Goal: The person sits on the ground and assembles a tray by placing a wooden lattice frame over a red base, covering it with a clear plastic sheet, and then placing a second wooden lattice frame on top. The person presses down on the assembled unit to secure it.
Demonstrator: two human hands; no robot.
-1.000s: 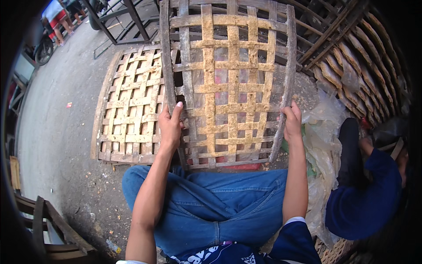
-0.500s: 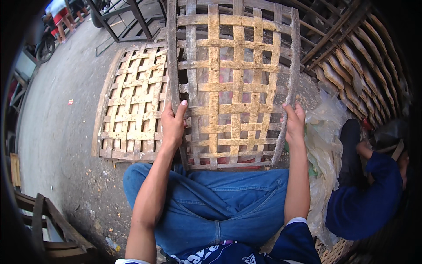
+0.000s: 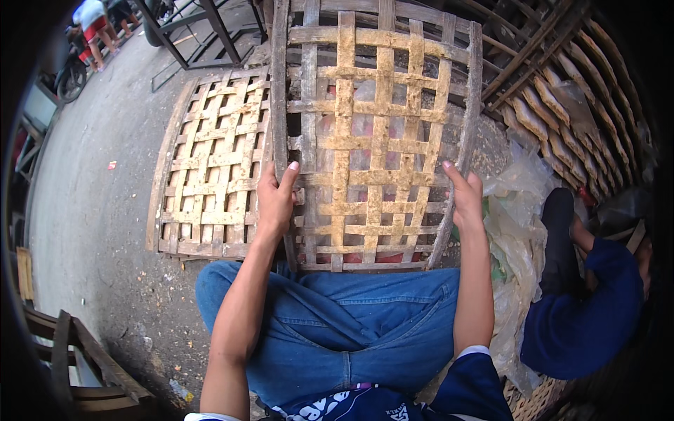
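Fingers [image 3: 299, 196] of the bare left hand [image 3: 276, 200] are wrapped around the left side rail of a rectangular tan-and-grey lattice rack woven from flat strips [image 3: 379, 144], thumb pointing up beside the rail. Opposite, the bare right hand [image 3: 466, 198] grips the right side rail, its thumb laid across the front and its other fingers mostly hidden. The rack stands tilted before crossed legs in blue denim trousers [image 3: 351, 316]; whether its lower edge bears on the grey pavement [image 3: 105, 175] cannot be told. Off its left edge, a second tan lattice rack [image 3: 186, 165] lies low over the pavement. Past its lower right corner spreads crumpled clear plastic sheeting [image 3: 523, 231].
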